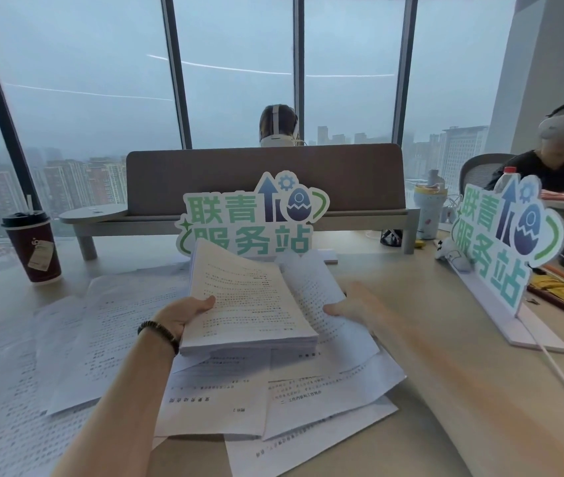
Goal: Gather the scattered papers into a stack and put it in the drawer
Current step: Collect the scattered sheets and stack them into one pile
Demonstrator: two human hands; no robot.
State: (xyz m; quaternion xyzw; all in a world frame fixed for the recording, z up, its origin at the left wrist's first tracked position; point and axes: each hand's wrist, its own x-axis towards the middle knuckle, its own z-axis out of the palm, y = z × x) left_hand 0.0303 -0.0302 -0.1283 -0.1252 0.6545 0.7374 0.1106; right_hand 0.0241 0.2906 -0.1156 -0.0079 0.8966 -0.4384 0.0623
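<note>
Your left hand grips a thick stack of printed sheets, lifted and tilted mid-desk. Right hand blurred at its right edge; grasp unclear. Loose papers beneath, overlapping.

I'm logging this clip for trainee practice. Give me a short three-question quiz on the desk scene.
1. True or false: loose sheets lie on the desk under the held stack.
2. Which hand wears the dark beaded bracelet?
3. The coffee cup stands: A) far left, B) beside the right sign, C) on the stack.

Key: 1 true. 2 The left hand; the right hand is motion-blurred. 3 A.
</note>
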